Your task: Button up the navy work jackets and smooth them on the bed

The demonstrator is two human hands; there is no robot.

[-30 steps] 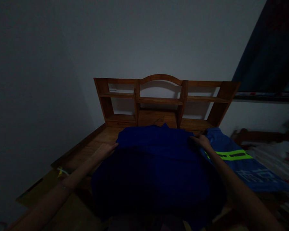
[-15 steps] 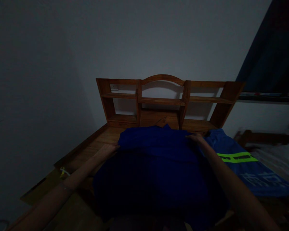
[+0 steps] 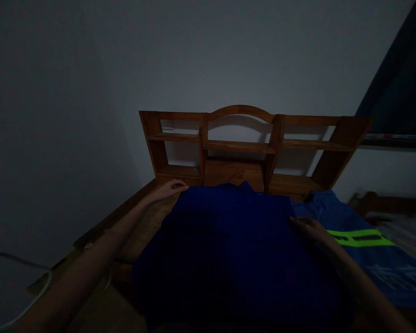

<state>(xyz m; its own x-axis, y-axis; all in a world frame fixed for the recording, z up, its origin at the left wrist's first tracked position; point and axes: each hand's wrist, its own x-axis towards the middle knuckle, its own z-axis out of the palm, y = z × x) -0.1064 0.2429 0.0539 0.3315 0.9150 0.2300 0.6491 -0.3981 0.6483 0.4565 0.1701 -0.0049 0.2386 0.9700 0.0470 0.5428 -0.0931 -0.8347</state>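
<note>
A dark blue shirt (image 3: 225, 231) lies spread in front of me, its collar pointing to the far side. At its far left corner, my left hand (image 3: 171, 188) has thumb and fingers closed on the cloth. My right hand (image 3: 308, 226) pinches the shirt's right edge, lower than the left hand. The near part of the shirt is very dark, so its hem is hard to make out. Beside it on the right lies a lighter blue garment (image 3: 358, 263) with a bright yellow-green band and pale lettering.
Behind the shirt stands a wooden shelf headboard (image 3: 241, 147) against the grey wall (image 3: 90, 92). Bare wooden boards (image 3: 142, 231) show on the left. A pale cable (image 3: 48, 282) hangs at the lower left. A dark curtain (image 3: 398, 88) is at the upper right.
My left hand has moved up and away along the shirt's left side to its far corner. My right hand has slid down the right edge, and the shirt lies flatter.
</note>
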